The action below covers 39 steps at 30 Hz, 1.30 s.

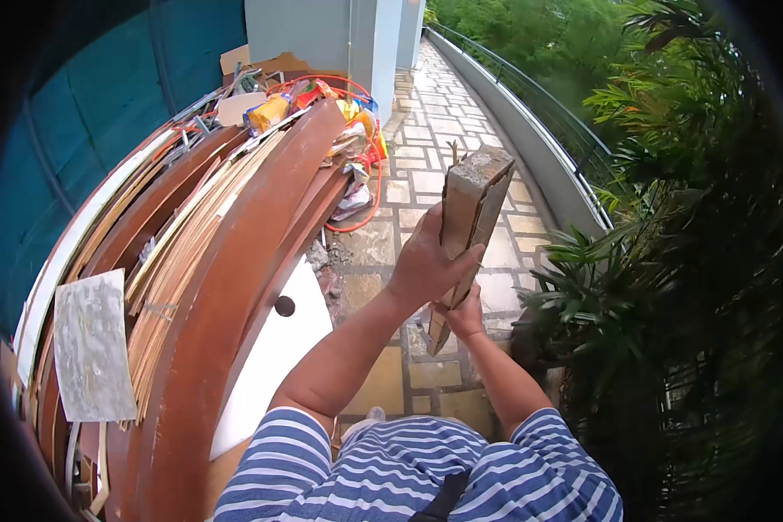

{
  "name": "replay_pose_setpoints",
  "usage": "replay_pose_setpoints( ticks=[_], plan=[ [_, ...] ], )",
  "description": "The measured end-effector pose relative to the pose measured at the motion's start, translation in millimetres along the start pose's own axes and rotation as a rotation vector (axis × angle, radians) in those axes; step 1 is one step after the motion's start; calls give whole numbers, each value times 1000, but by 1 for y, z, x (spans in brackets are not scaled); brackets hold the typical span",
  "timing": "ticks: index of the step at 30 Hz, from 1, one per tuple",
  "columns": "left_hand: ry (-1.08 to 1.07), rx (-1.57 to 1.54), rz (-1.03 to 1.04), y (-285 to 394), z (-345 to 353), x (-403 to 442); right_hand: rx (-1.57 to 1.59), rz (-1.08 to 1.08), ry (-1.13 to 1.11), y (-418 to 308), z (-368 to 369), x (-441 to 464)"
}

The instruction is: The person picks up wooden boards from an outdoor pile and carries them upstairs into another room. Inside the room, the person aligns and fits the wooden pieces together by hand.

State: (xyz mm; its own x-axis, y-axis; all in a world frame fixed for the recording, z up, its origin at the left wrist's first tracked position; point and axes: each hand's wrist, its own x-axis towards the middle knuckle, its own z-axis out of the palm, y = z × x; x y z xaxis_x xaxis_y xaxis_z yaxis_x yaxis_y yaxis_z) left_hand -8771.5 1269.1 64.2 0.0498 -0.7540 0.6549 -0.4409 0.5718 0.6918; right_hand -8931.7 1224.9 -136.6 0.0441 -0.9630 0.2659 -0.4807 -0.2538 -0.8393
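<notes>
A long, rough block (474,204), brown on its sides and grey at its broken upper end, stands tilted in front of my body. My left hand (431,265) is wrapped round its middle from the left, thumb across the near face. Lower down, my right hand (463,311) grips it from the right, partly hidden behind the block. The block's narrow lower end points down toward the paving, and splinters stick up beside its top.
A big pile of curved brown boards (235,261) fills the left side, with a marbled grey panel (94,348), a white board (278,348), an orange hose (379,187) and colourful bags. A stone-paved path (435,113) runs ahead, beside a low wall (531,130) and plants (600,300).
</notes>
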Motion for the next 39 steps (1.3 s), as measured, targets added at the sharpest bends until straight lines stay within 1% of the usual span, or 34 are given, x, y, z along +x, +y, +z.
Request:
replay_pose_setpoints(
  ticks=[1,3,5,7,8,9,12,13,16,18,20,22,24,26,28,29,30,32,34,36,38,39],
  plan=[
    [-23,9,30,-15,15,22,28,39,21,7,1,28],
    [-48,-2,31,-40,48,66,17,45,101,23,2,84],
    [-117,21,10,-69,84,110,5,-38,221,70,10,147],
    [-155,21,-30,-96,124,153,3,95,265,114,10,202],
    [-212,28,-70,-114,148,174,-17,134,276,128,7,225],
    [-225,20,-66,-136,174,197,-36,155,290,142,2,252],
    [-232,0,-102,-203,250,242,-96,165,139,206,-12,326],
    [-247,-3,-112,-230,275,256,-113,217,38,228,-19,345],
    [-442,-97,-89,-312,334,286,-189,336,-250,289,-66,386],
    [-497,-170,-59,-336,361,310,-181,539,-397,285,-117,424],
    [-566,-205,-74,-348,377,336,166,515,-351,307,-156,448],
    [-619,-195,-58,-367,391,377,547,293,-189,284,-180,490],
    [-637,-187,-64,-384,400,406,559,157,-63,249,-187,533],
    [-629,-218,-44,-409,415,432,575,5,-70,215,-181,583],
    [-669,-331,-70,-422,423,464,590,14,-1,221,-159,617],
    [-683,-341,-68,-433,428,478,438,15,35,245,-152,634],
    [-698,-353,-65,-445,433,492,326,-4,149,268,-140,652],
    [-704,-379,-81,-479,453,517,437,-40,271,302,-124,693],
    [-858,-391,-153,-505,448,561,502,48,328,311,-119,732],
    [-951,-394,-149,-542,460,599,487,109,411,319,-111,775],
    [-990,-295,-123,-577,449,641,373,207,457,300,-109,815],
    [-1001,-262,-97,-597,437,669,298,237,548,300,-114,835]
  ],
)
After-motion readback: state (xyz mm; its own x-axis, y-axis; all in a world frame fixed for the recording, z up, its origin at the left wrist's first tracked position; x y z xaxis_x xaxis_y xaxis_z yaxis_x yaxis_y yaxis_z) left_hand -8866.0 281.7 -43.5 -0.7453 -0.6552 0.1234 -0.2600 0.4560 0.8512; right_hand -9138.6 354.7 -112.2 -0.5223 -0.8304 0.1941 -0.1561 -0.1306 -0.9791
